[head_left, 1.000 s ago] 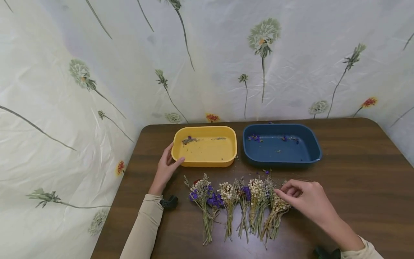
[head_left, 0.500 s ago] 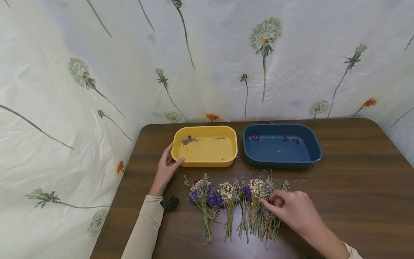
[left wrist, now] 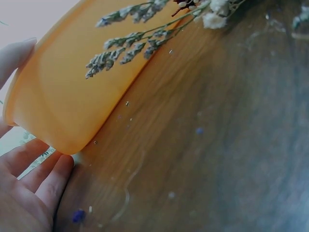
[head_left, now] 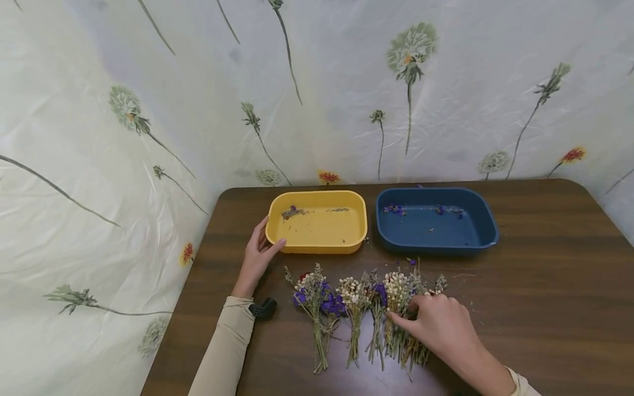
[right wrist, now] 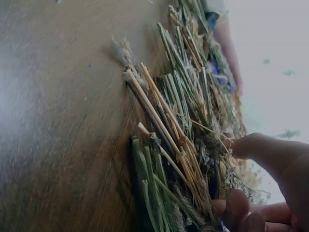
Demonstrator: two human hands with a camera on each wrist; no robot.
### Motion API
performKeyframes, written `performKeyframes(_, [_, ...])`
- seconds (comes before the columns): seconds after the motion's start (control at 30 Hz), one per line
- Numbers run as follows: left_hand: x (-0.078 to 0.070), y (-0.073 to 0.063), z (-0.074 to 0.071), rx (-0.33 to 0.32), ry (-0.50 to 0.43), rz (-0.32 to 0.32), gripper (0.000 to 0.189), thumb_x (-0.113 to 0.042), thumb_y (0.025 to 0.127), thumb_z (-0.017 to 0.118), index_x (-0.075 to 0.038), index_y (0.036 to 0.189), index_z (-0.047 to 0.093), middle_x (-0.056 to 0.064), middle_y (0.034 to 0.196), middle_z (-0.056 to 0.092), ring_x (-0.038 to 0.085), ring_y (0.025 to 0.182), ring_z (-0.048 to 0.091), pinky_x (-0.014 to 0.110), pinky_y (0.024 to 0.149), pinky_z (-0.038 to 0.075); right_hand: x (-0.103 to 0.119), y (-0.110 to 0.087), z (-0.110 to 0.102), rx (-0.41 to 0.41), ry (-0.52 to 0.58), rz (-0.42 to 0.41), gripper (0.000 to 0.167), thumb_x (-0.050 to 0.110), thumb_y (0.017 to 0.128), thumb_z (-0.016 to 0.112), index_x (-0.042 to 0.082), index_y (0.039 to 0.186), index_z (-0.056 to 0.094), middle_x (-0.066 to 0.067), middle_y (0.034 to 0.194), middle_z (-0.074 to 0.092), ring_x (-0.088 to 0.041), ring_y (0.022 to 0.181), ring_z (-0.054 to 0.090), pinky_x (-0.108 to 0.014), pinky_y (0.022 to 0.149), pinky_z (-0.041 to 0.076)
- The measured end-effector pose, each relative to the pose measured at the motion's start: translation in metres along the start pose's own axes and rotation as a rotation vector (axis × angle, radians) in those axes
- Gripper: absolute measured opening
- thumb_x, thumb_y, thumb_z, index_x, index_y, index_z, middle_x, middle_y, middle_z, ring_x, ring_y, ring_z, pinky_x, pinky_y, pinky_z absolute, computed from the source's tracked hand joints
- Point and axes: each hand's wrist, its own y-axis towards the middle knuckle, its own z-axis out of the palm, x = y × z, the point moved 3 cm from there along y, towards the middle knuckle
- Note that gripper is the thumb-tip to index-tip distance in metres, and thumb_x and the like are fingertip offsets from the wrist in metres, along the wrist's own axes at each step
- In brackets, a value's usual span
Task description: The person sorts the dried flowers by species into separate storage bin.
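Note:
My left hand (head_left: 257, 256) holds the near left corner of a yellow plastic tray (head_left: 322, 247), thumb at the front rim and fingers along the left side. In the left wrist view, the fingers (left wrist: 55, 181) sit at the tray's lower corner. Over the right end of a row of dried flower bunches hangs my right hand (head_left: 443, 324). Its thumb (right wrist: 260, 150) reaches the stems, set apart from the curled fingers (right wrist: 236, 210). Nearest the thumb is a bunch with small white flowers (head_left: 396, 289). Beneath that hand, the rightmost bunch (head_left: 418, 352) is partly hidden.
A blue tray (head_left: 436, 247) stands right of the yellow one; both contain purple and grey plant scraps. Further left in the row lie a purple bunch (head_left: 333, 305) and a white-flowered bunch (head_left: 351, 291). Crumbs dot the brown table (head_left: 545, 264). A flower-printed sheet (head_left: 327, 82) hangs behind.
My right hand has moved left from the rightmost bunch towards the white-flowered one. The left hand stays on the yellow tray, and the bunches look unmoved.

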Motion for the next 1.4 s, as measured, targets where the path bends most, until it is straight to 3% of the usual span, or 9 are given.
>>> performKeyframes(0.17, [-0.002, 0.001, 0.0, -0.003, 0.005, 0.013, 0.081, -0.025, 0.096, 0.075, -0.021, 0.164, 0.03, 0.014, 0.166, 0.037, 0.03, 0.151, 0.042, 0.044, 0.12, 0.041, -0.001, 0.001, 0.0, -0.022, 0.018, -0.022, 0.037, 0.06, 0.081, 0.08, 0.028, 0.064, 0.07, 0.012, 0.049, 0.053, -0.01, 0.046, 0.048, -0.029, 0.04, 0.035])
performKeyframes(0.33, [-0.002, 0.001, 0.0, -0.004, 0.006, 0.02, 0.081, -0.023, 0.097, 0.075, -0.02, 0.164, 0.03, 0.015, 0.166, 0.038, 0.031, 0.151, 0.043, 0.045, 0.12, 0.041, -0.002, 0.003, 0.0, -0.015, 0.11, -0.028, 0.036, 0.046, 0.083, 0.082, 0.029, 0.06, 0.061, 0.016, 0.053, 0.057, -0.005, 0.052, 0.052, -0.028, 0.047, 0.039])
performKeyframes(0.6, [-0.003, 0.0, 0.0, -0.006, 0.0, 0.01, 0.082, -0.025, 0.096, 0.076, -0.022, 0.163, 0.03, 0.013, 0.166, 0.037, 0.029, 0.152, 0.041, 0.046, 0.122, 0.038, -0.001, 0.002, 0.0, 0.001, 0.268, 0.006, 0.021, 0.032, 0.084, 0.084, 0.028, 0.068, 0.07, 0.019, 0.063, 0.07, -0.002, 0.058, 0.061, -0.028, 0.052, 0.048])
performKeyframes(0.83, [-0.001, 0.0, -0.001, -0.004, 0.002, 0.016, 0.082, -0.023, 0.096, 0.075, -0.021, 0.164, 0.03, 0.013, 0.166, 0.037, 0.03, 0.152, 0.041, 0.046, 0.122, 0.038, -0.002, 0.001, 0.001, 0.03, 0.371, 0.009, 0.019, 0.027, 0.086, 0.082, 0.022, 0.074, 0.067, 0.011, 0.072, 0.073, -0.002, 0.066, 0.069, -0.025, 0.062, 0.054])
performKeyframes(0.97, [-0.001, 0.0, -0.001, -0.005, -0.003, 0.018, 0.081, -0.024, 0.096, 0.075, -0.022, 0.163, 0.03, 0.014, 0.166, 0.037, 0.029, 0.152, 0.041, 0.046, 0.122, 0.038, -0.004, 0.0, 0.002, 0.087, 0.498, 0.015, 0.022, 0.024, 0.085, 0.083, 0.016, 0.079, 0.064, 0.004, 0.078, 0.074, -0.006, 0.072, 0.073, -0.023, 0.064, 0.058])
performKeyframes(1.2, [0.0, 0.0, 0.0, -0.006, 0.012, 0.02, 0.082, -0.026, 0.095, 0.076, -0.021, 0.163, 0.031, 0.015, 0.165, 0.038, 0.03, 0.152, 0.04, 0.048, 0.124, 0.036, -0.012, 0.002, 0.004, 0.228, 0.787, 0.053, 0.033, 0.026, 0.087, 0.084, 0.001, 0.096, 0.063, -0.007, 0.083, 0.077, -0.02, 0.059, 0.069, -0.031, 0.056, 0.059])
performKeyframes(1.4, [0.001, 0.0, 0.0, -0.002, 0.008, 0.018, 0.083, -0.026, 0.095, 0.077, -0.02, 0.163, 0.03, 0.015, 0.166, 0.037, 0.03, 0.153, 0.039, 0.048, 0.124, 0.036, -0.016, 0.004, 0.002, 0.251, 0.945, 0.091, 0.046, 0.023, 0.086, 0.085, -0.005, 0.112, 0.059, -0.013, 0.091, 0.078, -0.022, 0.069, 0.073, -0.037, 0.061, 0.063])
